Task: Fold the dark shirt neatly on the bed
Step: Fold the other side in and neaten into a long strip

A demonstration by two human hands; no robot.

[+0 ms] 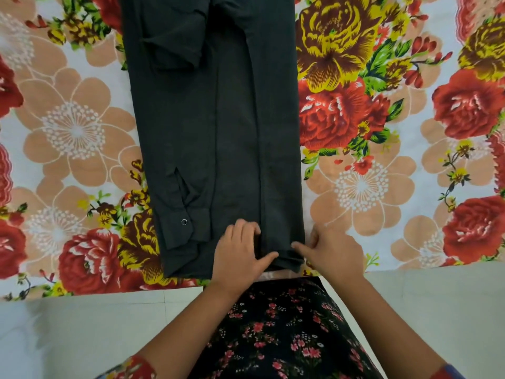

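The dark shirt lies as a long narrow strip on the flowered bedsheet, its sides turned in toward the middle. A sleeve with a cuff and a shiny snap button rests along its left side. My left hand lies on the near hem with fingers curled on the cloth. My right hand sits at the near right corner, thumb and fingers pinching the hem edge. The far end of the shirt runs out of view at the top.
The bed's near edge runs across the lower part of the view, with pale floor tiles below it. My dark flowered clothing fills the bottom middle.
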